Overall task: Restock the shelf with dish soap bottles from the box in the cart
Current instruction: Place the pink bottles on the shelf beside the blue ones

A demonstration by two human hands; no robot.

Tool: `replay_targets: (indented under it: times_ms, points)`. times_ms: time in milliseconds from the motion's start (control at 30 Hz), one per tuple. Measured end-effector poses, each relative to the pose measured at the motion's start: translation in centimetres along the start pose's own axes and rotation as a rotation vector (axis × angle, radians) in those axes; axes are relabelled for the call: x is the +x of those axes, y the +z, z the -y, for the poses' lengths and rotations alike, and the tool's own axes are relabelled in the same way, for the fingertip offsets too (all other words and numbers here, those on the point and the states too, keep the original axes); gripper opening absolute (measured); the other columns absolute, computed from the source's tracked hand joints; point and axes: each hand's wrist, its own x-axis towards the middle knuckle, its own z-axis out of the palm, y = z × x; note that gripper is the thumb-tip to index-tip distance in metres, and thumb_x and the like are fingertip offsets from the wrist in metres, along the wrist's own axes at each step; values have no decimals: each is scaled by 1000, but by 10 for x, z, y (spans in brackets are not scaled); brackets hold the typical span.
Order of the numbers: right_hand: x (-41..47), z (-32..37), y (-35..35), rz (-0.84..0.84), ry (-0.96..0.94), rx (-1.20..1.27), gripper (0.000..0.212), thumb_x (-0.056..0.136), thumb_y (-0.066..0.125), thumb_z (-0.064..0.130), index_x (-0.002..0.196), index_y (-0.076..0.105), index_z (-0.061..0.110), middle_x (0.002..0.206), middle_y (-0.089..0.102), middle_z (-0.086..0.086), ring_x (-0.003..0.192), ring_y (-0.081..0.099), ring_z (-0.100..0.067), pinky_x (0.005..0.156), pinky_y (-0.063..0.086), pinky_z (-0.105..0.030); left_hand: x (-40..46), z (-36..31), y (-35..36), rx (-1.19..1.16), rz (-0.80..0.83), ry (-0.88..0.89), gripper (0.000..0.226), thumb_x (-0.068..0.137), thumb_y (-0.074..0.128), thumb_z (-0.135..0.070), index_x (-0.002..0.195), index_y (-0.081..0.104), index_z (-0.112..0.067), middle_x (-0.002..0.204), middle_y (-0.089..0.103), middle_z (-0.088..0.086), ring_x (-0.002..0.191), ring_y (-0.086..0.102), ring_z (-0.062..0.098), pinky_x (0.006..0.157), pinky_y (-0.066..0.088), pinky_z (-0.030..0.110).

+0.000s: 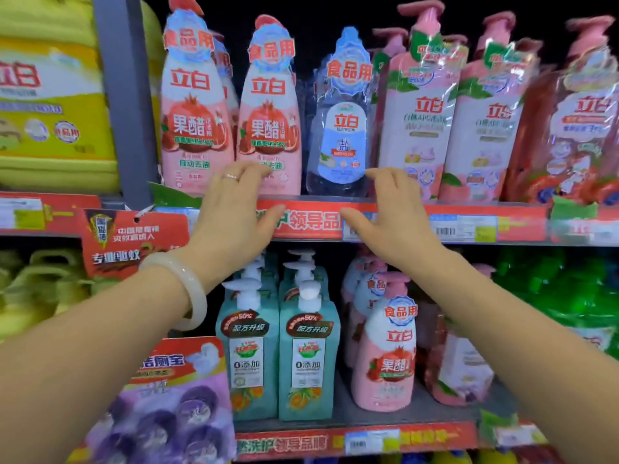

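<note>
Your left hand (231, 209) at 9 o'clock, right hand (392, 212) at 3 o'clock of the salt bottle (341, 128) on upper shelf (502, 226).

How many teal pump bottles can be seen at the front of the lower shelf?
2 at the front, side by side: left teal bottle, right teal bottle. More white pump heads show behind them, so further bottles stand there, mostly hidden.

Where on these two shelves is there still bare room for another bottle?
Lower shelf: a bare grey strip between the teal pump bottles and the pink pomegranate bottle. Upper shelf: packed, apart from narrow dark slots beside the clear blue-labelled bottle.
</note>
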Motion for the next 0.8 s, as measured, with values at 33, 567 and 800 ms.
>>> replay_targets:
  times_ms: [33, 567, 800]
  points:
    - [-3, 0, 0, 22, -5, -1, 63, 88, 62, 35, 138, 38, 6, 135, 41, -12, 125, 36, -29, 100, 28, -30, -3, -1, 0, 5, 27, 4, 49, 86, 65, -21, 129, 51, -2, 131, 49, 17, 122, 42, 35, 103, 26, 35]
    - [7, -52, -57, -27, 289, 96, 53, 89, 62, 25, 134, 45, 3, 134, 48, -15, 122, 47, -25, 93, 31, -21, -6, -62, 16, -46, 186, 188, 66, 89, 60, -25, 144, 30, -4, 148, 31, 13, 137, 24, 27, 113, 14, 27]
    - [10, -77, -63, 44, 303, 273, 58, 91, 60, 27, 141, 36, 7, 132, 50, -8, 98, 53, -15, 94, 41, -26, 14, -98, 40, -60, 239, 88, 64, 89, 60, -21, 142, 31, -2, 145, 35, 17, 135, 31, 30, 110, 19, 30]
